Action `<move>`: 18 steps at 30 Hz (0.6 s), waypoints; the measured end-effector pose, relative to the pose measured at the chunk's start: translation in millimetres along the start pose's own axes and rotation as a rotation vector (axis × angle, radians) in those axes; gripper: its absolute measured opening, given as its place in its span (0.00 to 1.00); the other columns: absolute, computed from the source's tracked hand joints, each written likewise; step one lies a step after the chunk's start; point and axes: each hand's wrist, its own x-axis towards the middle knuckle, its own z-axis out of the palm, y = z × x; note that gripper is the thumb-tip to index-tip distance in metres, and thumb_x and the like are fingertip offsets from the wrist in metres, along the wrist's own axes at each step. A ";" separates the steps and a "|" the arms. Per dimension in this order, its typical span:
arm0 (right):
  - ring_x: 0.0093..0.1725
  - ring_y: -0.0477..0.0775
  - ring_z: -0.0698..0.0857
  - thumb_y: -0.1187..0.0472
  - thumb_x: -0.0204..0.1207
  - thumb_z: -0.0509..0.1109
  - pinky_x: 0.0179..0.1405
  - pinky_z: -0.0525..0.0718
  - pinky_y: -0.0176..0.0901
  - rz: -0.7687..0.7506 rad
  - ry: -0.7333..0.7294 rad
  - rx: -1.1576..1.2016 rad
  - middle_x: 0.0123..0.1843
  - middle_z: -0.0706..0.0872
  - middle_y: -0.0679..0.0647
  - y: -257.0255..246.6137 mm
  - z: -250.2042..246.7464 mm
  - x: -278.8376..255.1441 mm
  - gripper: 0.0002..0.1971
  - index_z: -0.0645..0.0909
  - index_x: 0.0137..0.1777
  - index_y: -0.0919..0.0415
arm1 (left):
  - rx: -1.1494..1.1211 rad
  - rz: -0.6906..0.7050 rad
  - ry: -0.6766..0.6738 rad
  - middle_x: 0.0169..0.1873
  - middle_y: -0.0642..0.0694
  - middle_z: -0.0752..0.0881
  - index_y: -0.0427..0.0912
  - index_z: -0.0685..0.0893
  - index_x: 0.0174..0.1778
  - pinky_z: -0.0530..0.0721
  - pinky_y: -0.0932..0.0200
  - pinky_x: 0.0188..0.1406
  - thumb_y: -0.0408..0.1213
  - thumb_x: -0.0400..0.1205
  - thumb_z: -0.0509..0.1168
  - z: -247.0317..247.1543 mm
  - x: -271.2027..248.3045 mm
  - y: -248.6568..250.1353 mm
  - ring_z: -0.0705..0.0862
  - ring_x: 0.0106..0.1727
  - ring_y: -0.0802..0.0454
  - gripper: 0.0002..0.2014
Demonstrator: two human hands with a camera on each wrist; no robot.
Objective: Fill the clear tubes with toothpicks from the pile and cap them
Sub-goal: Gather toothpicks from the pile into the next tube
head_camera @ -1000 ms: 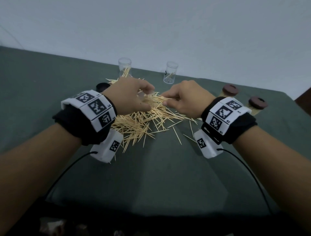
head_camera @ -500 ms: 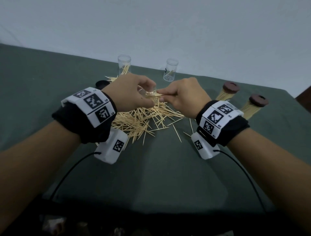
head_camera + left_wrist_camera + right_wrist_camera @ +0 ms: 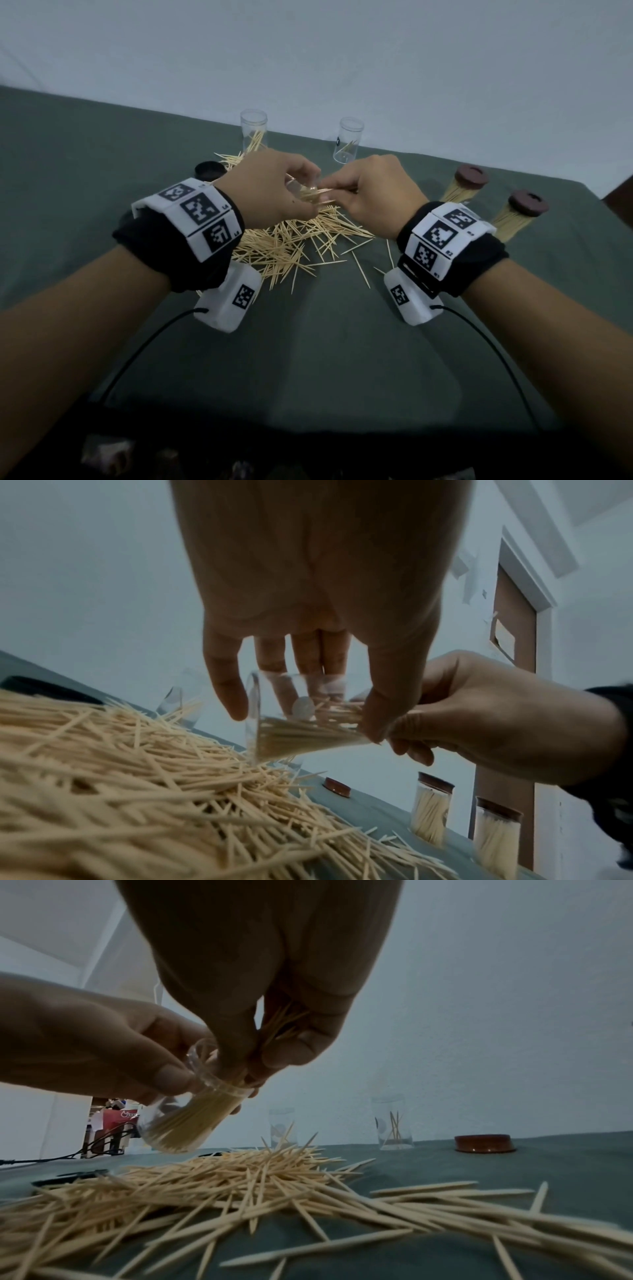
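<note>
My left hand grips a clear tube tilted on its side above the toothpick pile, its mouth turned toward my right hand. The tube is partly filled with toothpicks. My right hand pinches a bundle of toothpicks with its tips inside the tube's mouth. Two more clear tubes stand open at the back, each with a few toothpicks. Two filled tubes with brown caps stand at the right.
The green cloth table reaches a pale wall behind. A dark cap lies left of the pile and a brown cap lies beyond it. Loose toothpicks are strewn toward the front.
Both hands have risen from the pile. My right hand lifted a bundle of toothpicks and brought it into the mouth of the tube in my left hand.
</note>
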 end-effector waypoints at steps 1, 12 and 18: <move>0.39 0.41 0.78 0.58 0.76 0.75 0.38 0.66 0.20 -0.008 -0.004 -0.029 0.41 0.89 0.50 0.1 1.6 0.5 0.08 0.91 0.53 0.53 | 0.000 0.005 -0.002 0.45 0.65 0.84 0.53 0.85 0.62 0.74 0.75 0.41 0.47 0.72 0.78 0.2 0.5 0.2 0.85 0.52 0.60 0.21; 0.47 0.42 0.78 0.59 0.76 0.75 0.47 0.70 0.29 0.041 0.002 -0.022 0.47 0.84 0.47 1.8 -0.7 0.1 0.12 0.89 0.59 0.53 | -0.069 -0.015 -0.008 0.45 0.62 0.85 0.54 0.83 0.64 0.79 0.80 0.35 0.47 0.72 0.78 -3.1 0.5 0.6 0.87 0.51 0.60 0.24; 0.38 0.51 0.80 0.61 0.74 0.75 0.38 0.67 0.34 -0.072 0.030 -0.047 0.37 0.86 0.57 -0.8 0.1 -1.4 0.05 0.92 0.48 0.59 | -0.079 -0.004 -0.042 0.47 0.62 0.85 0.52 0.84 0.64 0.84 0.68 0.45 0.47 0.72 0.78 -0.5 -0.1 2.7 0.86 0.53 0.60 0.24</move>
